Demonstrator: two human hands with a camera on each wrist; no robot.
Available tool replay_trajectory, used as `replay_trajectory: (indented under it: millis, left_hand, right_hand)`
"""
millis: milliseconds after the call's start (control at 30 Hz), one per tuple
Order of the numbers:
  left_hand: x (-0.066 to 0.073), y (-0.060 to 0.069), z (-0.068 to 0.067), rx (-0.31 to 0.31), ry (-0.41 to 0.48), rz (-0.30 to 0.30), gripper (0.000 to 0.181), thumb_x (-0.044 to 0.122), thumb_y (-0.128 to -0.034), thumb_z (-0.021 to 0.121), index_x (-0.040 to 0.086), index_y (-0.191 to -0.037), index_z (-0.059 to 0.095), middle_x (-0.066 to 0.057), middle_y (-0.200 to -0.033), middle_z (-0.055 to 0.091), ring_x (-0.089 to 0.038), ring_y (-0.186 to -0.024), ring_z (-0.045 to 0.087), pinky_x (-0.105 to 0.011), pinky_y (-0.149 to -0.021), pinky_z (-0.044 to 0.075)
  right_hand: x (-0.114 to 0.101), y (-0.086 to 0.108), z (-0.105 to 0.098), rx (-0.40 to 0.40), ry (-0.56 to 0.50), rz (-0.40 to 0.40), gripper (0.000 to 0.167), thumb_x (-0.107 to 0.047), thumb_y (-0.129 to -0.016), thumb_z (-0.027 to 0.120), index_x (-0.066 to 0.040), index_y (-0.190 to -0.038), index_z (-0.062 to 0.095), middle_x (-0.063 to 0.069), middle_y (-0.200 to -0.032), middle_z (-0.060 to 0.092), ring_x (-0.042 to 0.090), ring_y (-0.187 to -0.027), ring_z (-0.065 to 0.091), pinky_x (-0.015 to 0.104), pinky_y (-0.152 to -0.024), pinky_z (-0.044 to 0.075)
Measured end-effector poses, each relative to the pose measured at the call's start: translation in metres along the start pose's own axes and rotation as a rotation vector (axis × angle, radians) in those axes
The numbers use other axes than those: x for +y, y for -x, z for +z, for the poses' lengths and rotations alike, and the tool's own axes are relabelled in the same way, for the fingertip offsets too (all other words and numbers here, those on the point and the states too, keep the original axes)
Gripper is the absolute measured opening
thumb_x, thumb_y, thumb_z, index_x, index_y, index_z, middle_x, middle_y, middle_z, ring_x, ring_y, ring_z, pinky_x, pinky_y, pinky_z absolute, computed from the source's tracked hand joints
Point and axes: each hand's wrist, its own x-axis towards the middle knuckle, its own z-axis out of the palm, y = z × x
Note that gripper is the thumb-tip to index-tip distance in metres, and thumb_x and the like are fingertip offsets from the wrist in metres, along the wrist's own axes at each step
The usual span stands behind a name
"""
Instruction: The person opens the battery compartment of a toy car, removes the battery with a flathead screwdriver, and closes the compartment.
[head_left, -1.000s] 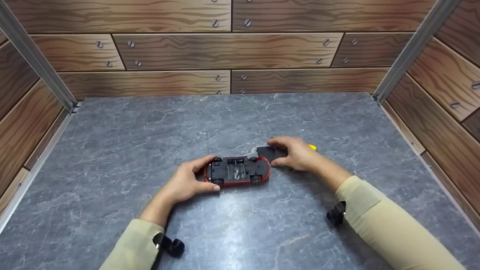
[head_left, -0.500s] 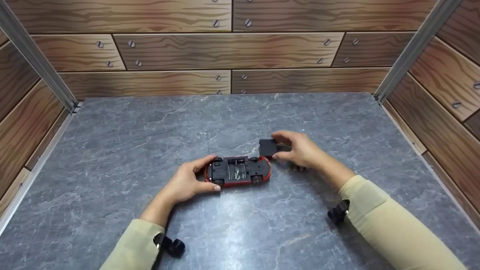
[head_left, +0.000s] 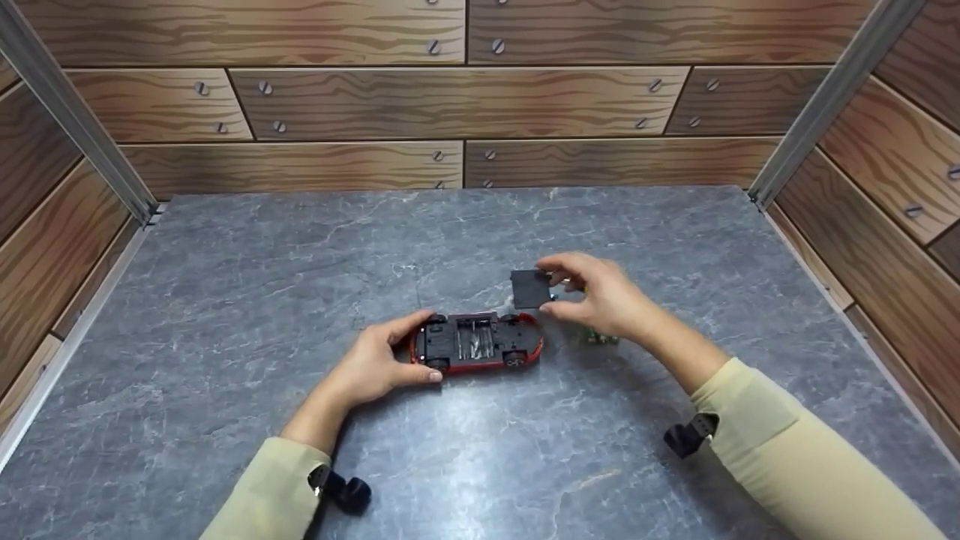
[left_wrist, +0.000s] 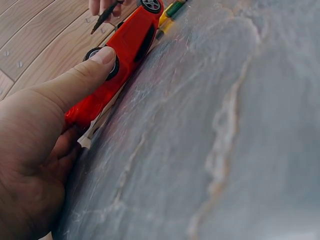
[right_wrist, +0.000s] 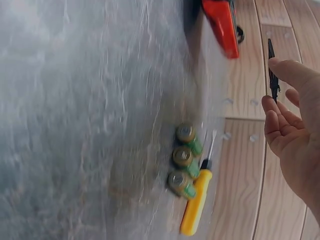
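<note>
An upside-down red toy car (head_left: 437, 342) lies on the table in the head view, its black underside up. The compartment (head_left: 475, 339) in its middle is uncovered and looks empty of batteries. My left hand (head_left: 369, 367) grips the car's left end, thumb along the near side and fingers on the far side. In the left wrist view that thumb lies by a wheel of the car (left_wrist: 131, 42). My right hand (head_left: 604, 296) pinches a thin black battery cover (head_left: 529, 290) by its right edge, raised above the table. In the right wrist view the battery cover (right_wrist: 271, 55) appears edge-on.
Three green batteries (right_wrist: 183, 156) sit in a row on the table beneath my right hand. Beside them lies a screwdriver (right_wrist: 196, 202) with a yellow handle. Wood-patterned walls (head_left: 457, 101) border the grey marbled table (head_left: 300, 247).
The battery cover has risen off the table in my right hand and moved slightly away from me. More of the batteries shows below that hand. My left hand and the car stay put.
</note>
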Motion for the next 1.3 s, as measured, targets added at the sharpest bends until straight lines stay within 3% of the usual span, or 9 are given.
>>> replay_trajectory:
  millis: [233,433,733,1300]
  left_hand:
    - [-0.001,-0.001,0.000,0.000,0.010,0.021,0.096,0.025,-0.0714,0.100,0.012,-0.156,0.055,-0.009,-0.151,0.061,-0.026,-0.131,0.060,-0.048,-0.122,0.036]
    - [0.000,-0.001,0.000,-0.001,0.010,0.010,0.099,0.026,-0.0701,0.101,0.013,-0.156,0.054,-0.009,-0.151,0.060,-0.026,-0.128,0.062,-0.049,-0.120,0.037]
    - [0.000,-0.001,0.000,-0.001,0.004,0.002,0.099,0.027,-0.0695,0.101,0.015,-0.156,0.054,-0.007,-0.154,0.058,-0.027,-0.136,0.057,-0.049,-0.124,0.032]
    - [-0.001,-0.001,0.000,-0.003,-0.015,0.063,0.094,0.026,-0.0730,0.100,0.009,-0.154,0.056,-0.007,-0.151,0.061,-0.025,-0.139,0.055,-0.047,-0.123,0.034]
  right_hand:
    - [-0.015,0.002,0.012,-0.025,0.026,-0.111,0.059,-0.012,-0.084,0.090,-0.002,-0.136,0.066,0.011,-0.124,0.073,0.026,-0.106,0.071,0.042,-0.087,0.059]
    - [-0.021,0.004,0.023,-0.080,0.055,-0.151,0.057,-0.017,-0.086,0.090,-0.004,-0.137,0.067,0.010,-0.129,0.071,0.026,-0.109,0.069,0.050,-0.087,0.059]
    - [-0.027,0.003,0.035,-0.096,0.127,-0.218,0.055,-0.023,-0.088,0.089,-0.005,-0.135,0.068,0.010,-0.134,0.070,0.029,-0.119,0.067,0.049,-0.105,0.053]
    - [-0.038,-0.004,0.049,-0.168,0.182,-0.176,0.059,-0.032,-0.089,0.087,-0.008,-0.140,0.066,0.011,-0.137,0.067,0.032,-0.129,0.061,0.053,-0.111,0.048]
